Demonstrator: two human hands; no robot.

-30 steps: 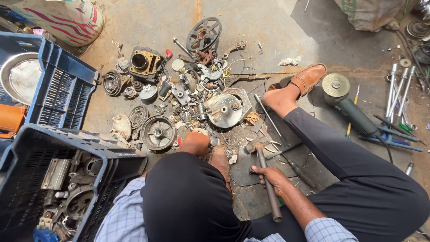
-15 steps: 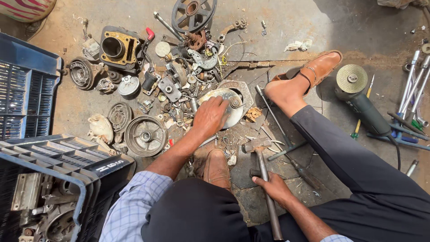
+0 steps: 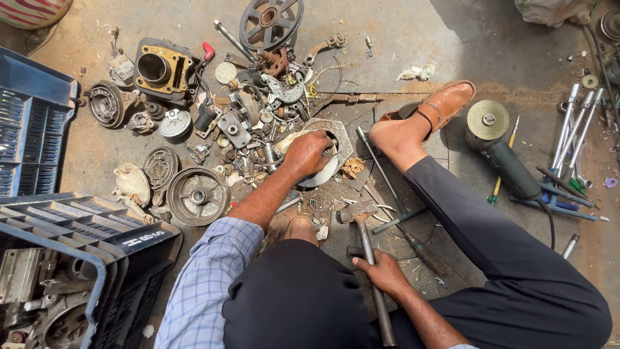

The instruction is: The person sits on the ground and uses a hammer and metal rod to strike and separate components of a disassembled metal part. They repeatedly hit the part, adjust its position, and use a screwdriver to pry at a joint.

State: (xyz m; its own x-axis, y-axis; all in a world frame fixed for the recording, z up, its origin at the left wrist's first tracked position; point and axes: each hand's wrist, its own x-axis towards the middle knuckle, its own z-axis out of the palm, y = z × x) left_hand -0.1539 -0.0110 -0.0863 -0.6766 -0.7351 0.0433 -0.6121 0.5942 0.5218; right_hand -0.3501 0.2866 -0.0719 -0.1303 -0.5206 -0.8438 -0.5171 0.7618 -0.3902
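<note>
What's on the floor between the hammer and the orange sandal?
In the head view, a long T-shaped wrench lies between the hammer and the sandal.

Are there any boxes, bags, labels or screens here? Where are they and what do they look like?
Dark blue plastic crate: bottom left, slatted, white raised lettering on its rim, metal parts inside.
Blue crate: left edge, slatted.
Sack: top left corner, pale with red stripes.
Sack: top right, greyish.
No screens.

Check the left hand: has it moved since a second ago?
Yes. The left hand reached forward from beside the knee onto the round metal casing; the hammer stayed put.
</note>
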